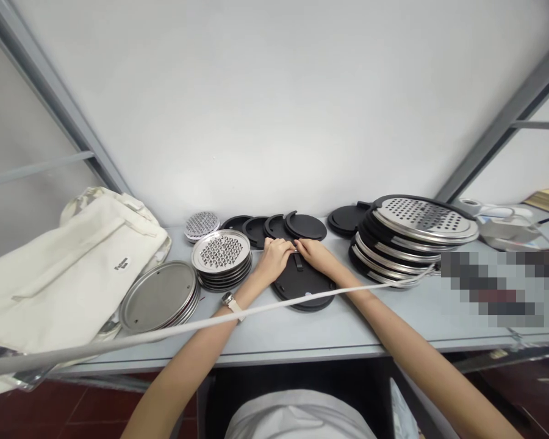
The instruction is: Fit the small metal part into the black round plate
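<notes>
Okay so, the left hand (275, 258) and right hand (316, 253) are meeting at the round black plate's (302, 285) far edge, its dark tab (298, 263) pointing near between them; can't tell what they're gripping.

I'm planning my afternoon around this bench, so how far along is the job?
Probably partway. The tall stack, with metal plates in black rims, looks done. In hand is a black disc, with left hand and right hand at its far edge. Likely left: the loose black pieces by the wall, grater discs and plain metal plates.
</notes>
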